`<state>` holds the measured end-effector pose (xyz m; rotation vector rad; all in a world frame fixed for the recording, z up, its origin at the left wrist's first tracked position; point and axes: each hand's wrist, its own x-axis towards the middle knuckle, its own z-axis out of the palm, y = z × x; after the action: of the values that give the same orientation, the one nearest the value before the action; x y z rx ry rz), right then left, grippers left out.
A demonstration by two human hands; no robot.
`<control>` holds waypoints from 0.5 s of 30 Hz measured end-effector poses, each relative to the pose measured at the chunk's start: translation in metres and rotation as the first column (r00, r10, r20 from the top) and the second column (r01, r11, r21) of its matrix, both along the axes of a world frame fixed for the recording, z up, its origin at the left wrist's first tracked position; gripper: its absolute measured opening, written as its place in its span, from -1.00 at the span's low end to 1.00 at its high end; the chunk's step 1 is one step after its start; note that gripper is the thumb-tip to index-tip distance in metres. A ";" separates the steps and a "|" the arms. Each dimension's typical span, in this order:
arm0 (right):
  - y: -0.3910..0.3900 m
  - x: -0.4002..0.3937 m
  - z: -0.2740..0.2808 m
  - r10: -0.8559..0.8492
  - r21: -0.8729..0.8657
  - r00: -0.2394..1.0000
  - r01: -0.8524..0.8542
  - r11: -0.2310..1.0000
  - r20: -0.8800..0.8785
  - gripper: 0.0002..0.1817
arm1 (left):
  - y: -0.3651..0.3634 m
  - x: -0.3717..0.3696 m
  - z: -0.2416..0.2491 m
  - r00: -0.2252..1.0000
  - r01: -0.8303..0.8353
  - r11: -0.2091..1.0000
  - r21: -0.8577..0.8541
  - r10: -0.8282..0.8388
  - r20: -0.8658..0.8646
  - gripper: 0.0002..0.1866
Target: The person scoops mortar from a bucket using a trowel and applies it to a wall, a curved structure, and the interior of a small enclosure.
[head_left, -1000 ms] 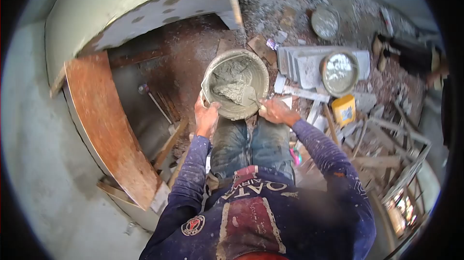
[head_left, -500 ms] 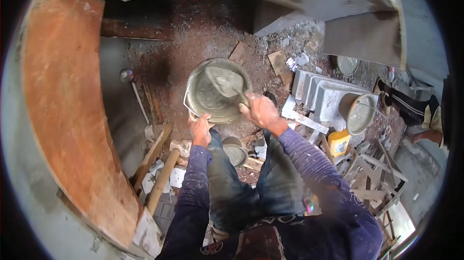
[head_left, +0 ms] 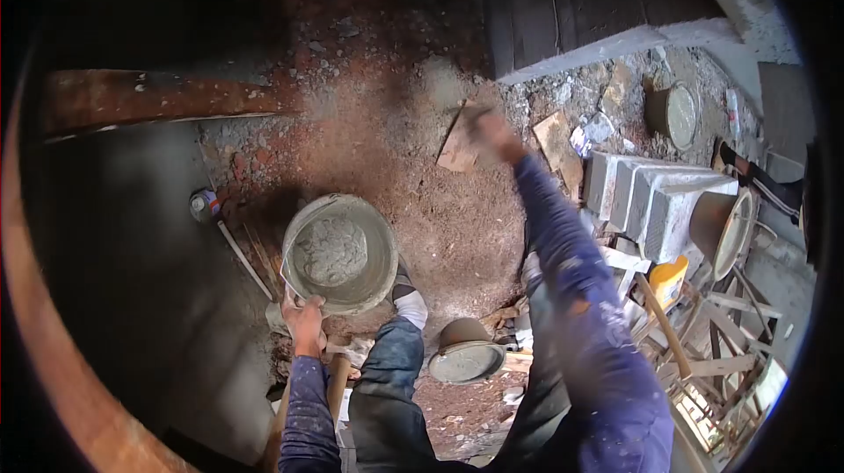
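My left hand is closed on the near-left rim of a round bucket, by its wire handle. Wet grey mortar lies in the bottom of the bucket. Stretched forward and to the right, my right hand grips a trowel over the rubble floor. The trowel is smeared by motion, and its blade does not show clearly. Below that hand lies a flat brown board piece. Between my legs stands a smaller mortar bucket.
Pale stepped blocks stand on the right, with another bucket and a yellow container beside them. A further mortar bucket is behind. Timber scraps pile up at lower right. Part of a person's leg shows at the far right.
My right hand has swung the trowel out of the bucket, forward and right. The bucket, still in my left hand, sits lower and further left in view. My view has tilted and shifted.
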<state>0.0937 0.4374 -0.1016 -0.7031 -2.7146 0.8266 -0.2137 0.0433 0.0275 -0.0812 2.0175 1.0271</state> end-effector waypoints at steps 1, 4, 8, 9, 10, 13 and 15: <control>0.008 0.033 -0.016 -0.578 -0.522 0.765 0.383 0.762 -0.282 -0.78 | 0.010 -0.001 0.006 0.999 -0.019 1.000 0.003 0.019 0.042 -0.34; -0.001 0.019 0.214 -0.649 -0.730 0.758 0.475 0.492 0.056 -0.79 | 0.045 -0.008 0.005 0.997 0.045 0.998 -0.032 -0.043 0.061 -0.38; -0.039 0.028 0.263 -0.526 -0.620 0.846 0.460 0.636 0.087 -0.81 | 0.097 -0.013 0.002 0.978 0.208 0.977 0.051 -0.209 0.017 -0.39; -0.044 0.034 0.246 -0.405 -0.520 0.902 0.419 0.744 0.148 -0.82 | 0.107 -0.018 -0.005 0.979 0.204 0.977 0.063 -0.206 0.013 -0.39; -0.053 0.035 0.217 -0.285 -0.354 0.956 0.293 0.888 0.075 -0.83 | 0.115 -0.025 -0.015 0.959 0.285 0.955 0.082 -0.284 -0.022 -0.38; -0.082 0.012 0.158 -0.165 -0.085 0.972 0.181 0.980 0.167 -0.81 | 0.159 -0.023 -0.018 0.910 0.414 0.907 0.081 -0.410 -0.067 -0.39; -0.082 -0.021 0.145 -0.173 -0.140 0.829 0.287 0.948 0.532 -0.78 | 0.191 -0.025 -0.032 0.870 0.468 0.879 0.090 -0.441 -0.223 -0.36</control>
<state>0.0727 0.3554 0.0439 -1.4639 -2.9147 0.9962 -0.2382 0.2345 -0.0050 0.5719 1.9916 0.8893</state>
